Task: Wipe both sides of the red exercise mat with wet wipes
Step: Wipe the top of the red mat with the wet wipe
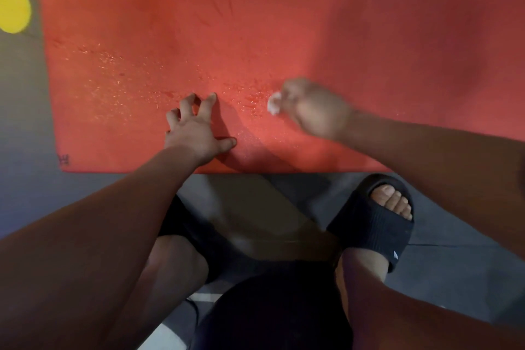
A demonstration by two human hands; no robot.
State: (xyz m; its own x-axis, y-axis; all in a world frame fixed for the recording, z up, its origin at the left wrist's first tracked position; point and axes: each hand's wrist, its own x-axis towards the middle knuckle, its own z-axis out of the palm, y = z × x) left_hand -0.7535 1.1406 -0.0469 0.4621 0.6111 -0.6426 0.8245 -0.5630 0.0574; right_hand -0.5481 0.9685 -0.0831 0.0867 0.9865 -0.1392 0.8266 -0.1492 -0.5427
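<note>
Red mat (284, 23) lies open beyond the right hand (312, 111); left hand (196, 131) blocks leftward.

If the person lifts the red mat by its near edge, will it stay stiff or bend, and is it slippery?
The red mat probably flops: it looks thin and lies flat on the floor. Likely slippery where droplets shine. The left hand pressing it suggests it slides when wiped.
</note>
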